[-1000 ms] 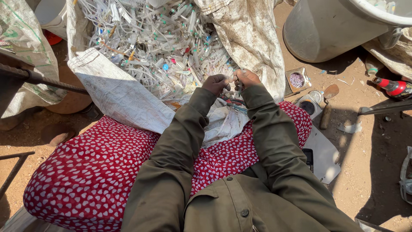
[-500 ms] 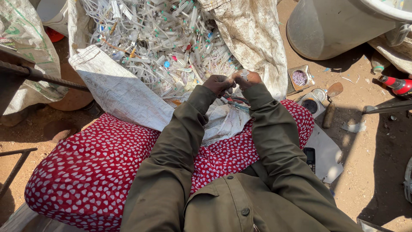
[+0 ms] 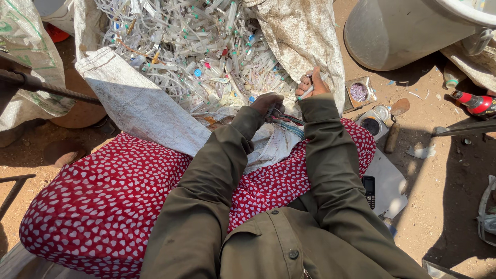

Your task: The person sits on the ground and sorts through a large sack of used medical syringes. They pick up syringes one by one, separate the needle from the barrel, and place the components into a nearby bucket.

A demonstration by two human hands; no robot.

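Gripping a thin syringe (image 3: 307, 92), the right hand (image 3: 312, 82) tilts it from lower left to upper right; the left hand (image 3: 267, 103) squeezes pliers (image 3: 283, 117).

**Colours Around My Lap**

My sleeves (image 3: 330, 170) are olive green. The skirt (image 3: 103, 206) over my knees is red, dotted with small white hearts. The sack (image 3: 144, 108) is dirty white, its pile of syringes (image 3: 201, 46) clear with blue, green and red caps. The ground (image 3: 439, 206) is reddish-brown.
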